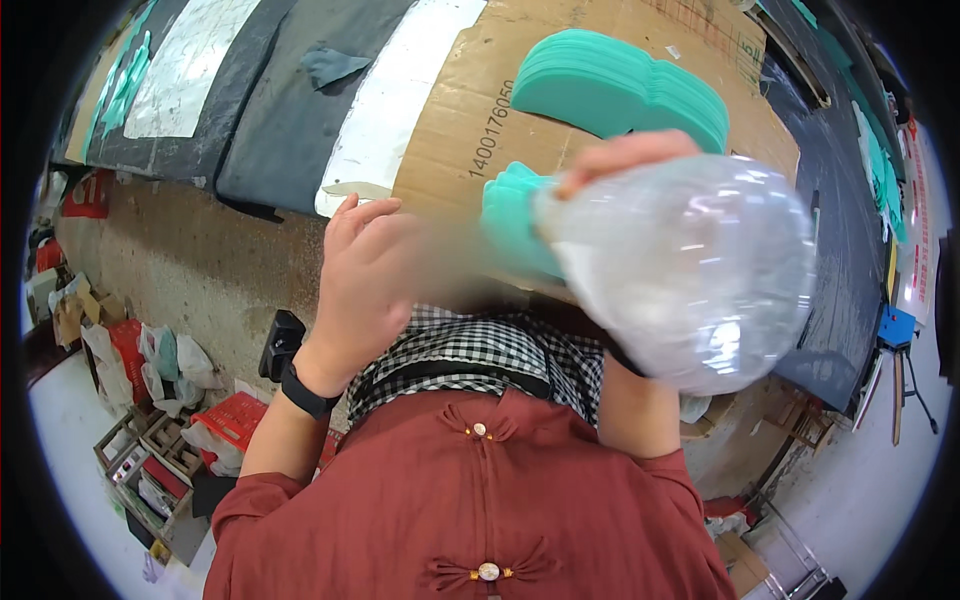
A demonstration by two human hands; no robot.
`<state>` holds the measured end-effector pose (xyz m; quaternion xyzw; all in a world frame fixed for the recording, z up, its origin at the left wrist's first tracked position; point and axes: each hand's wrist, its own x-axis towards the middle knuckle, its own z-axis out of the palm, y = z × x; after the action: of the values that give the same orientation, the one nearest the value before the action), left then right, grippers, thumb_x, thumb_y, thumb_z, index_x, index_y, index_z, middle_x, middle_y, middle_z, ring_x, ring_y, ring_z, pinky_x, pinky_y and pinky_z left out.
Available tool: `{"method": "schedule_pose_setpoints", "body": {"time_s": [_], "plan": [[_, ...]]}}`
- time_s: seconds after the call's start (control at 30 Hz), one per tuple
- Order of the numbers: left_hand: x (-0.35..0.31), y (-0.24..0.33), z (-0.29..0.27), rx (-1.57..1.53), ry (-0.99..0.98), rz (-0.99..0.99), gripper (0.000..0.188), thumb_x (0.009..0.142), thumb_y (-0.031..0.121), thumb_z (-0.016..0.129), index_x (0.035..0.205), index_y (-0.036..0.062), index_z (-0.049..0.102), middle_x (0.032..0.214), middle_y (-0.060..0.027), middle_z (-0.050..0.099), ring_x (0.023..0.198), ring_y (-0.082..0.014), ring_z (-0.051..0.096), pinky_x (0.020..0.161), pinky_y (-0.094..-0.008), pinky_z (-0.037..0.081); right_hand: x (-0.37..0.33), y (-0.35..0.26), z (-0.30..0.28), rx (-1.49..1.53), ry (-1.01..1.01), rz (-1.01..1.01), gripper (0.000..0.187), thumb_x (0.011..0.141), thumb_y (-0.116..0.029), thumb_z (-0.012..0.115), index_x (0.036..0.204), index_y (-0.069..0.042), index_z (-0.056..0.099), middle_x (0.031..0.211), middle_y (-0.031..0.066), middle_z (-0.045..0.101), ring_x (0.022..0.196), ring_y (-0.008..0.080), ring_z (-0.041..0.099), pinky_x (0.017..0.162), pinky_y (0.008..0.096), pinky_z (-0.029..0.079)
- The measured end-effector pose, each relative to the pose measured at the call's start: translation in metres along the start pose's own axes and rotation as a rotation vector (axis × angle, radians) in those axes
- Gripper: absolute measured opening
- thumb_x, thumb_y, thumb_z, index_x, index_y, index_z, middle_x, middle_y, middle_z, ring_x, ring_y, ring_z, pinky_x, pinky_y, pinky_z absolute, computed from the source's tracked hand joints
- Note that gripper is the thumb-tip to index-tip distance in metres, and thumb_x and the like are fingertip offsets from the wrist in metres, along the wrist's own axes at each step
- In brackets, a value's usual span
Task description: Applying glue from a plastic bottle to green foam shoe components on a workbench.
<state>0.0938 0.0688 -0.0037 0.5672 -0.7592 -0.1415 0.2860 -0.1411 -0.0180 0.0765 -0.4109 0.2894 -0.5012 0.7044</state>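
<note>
My right hand (640, 150) grips the narrow end of a large, puffed-out clear plastic bag (700, 270), which hides most of that forearm. Just beside it, near the table's front edge, lies a smaller pile of green sheet pieces (515, 218), partly covered by the bag. Behind these, on the cardboard, sits a neat stack of green curved foam pieces (615, 90), shaped like insoles. Off to the left, my left hand (365, 265) hovers at the table's front edge with nothing in it, fingers loosely apart. A blurred patch hides part of the space beside it.
Brown cardboard (450, 120) and a white strip (390, 90) cover the worktable. A dark scrap (332, 66) lies on the black surface at left. Bags and a red crate (230, 418) stand on the floor at left; a blue-topped stand (897, 326) is at right.
</note>
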Motion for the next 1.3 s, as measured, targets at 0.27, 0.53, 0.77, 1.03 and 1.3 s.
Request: {"method": "schedule_pose_setpoints", "body": {"time_s": [0.27, 0.53, 0.77, 1.03, 1.3], "plan": [[0.019, 0.011, 0.003, -0.053, 0.029, -0.014, 0.031, 0.075, 0.002, 0.069, 0.105, 0.0078, 0.075, 0.111, -0.0084, 0.069, 0.117, -0.0345, 0.058, 0.114, -0.0537, 0.034, -0.018, 0.022, -0.034, -0.222, -0.136, -0.367, 0.063, 0.107, -0.046, 0.035, 0.091, 0.002, 0.073, 0.087, 0.0151, 0.072, 0.076, 0.0236, 0.067, 0.069, 0.0359, 0.053], [0.060, 0.026, 0.022, -0.011, -0.049, 0.078, 0.046, 0.080, 0.012, 0.077, 0.125, 0.0050, 0.067, 0.118, -0.0135, 0.063, 0.113, -0.0338, 0.054, 0.100, -0.0431, 0.044, -0.062, -0.022, -0.129, -0.911, 0.498, -0.750, 0.041, 0.083, -0.023, 0.082, 0.105, 0.003, 0.058, 0.107, 0.0216, 0.067, 0.085, 0.0276, 0.067, 0.080, 0.0410, 0.057], [0.062, 0.032, 0.028, 0.025, -0.058, 0.027, 0.041, 0.078, 0.007, 0.077, 0.118, 0.0048, 0.065, 0.114, -0.0118, 0.064, 0.111, -0.0327, 0.055, 0.098, -0.0422, 0.044, -0.032, -0.030, -0.071, -0.301, 0.027, -0.429, 0.058, 0.096, -0.048, 0.061, 0.114, 0.006, 0.057, 0.097, 0.0219, 0.067, 0.082, 0.0300, 0.068, 0.080, 0.0392, 0.058], [0.064, 0.042, 0.033, -0.009, -0.041, 0.009, 0.035, 0.075, 0.003, 0.076, 0.106, 0.0039, 0.060, 0.104, -0.0101, 0.063, 0.103, -0.0314, 0.057, 0.093, -0.0414, 0.045, -0.045, -0.020, -0.130, -0.340, 0.363, -0.741, 0.063, 0.098, -0.060, 0.043, 0.115, -0.001, 0.058, 0.090, 0.0167, 0.065, 0.088, 0.0302, 0.064, 0.084, 0.0478, 0.053], [0.070, 0.051, 0.032, -0.029, -0.031, -0.017, 0.031, 0.074, 0.003, 0.069, 0.105, 0.0045, 0.062, 0.094, -0.0108, 0.064, 0.093, -0.0329, 0.058, 0.088, -0.0418, 0.044, -0.038, 0.006, -0.079, -0.360, 0.205, -0.523, 0.042, 0.088, -0.035, 0.079, 0.107, -0.002, 0.063, 0.099, 0.0151, 0.072, 0.086, 0.0211, 0.070, 0.079, 0.0330, 0.057]]}}
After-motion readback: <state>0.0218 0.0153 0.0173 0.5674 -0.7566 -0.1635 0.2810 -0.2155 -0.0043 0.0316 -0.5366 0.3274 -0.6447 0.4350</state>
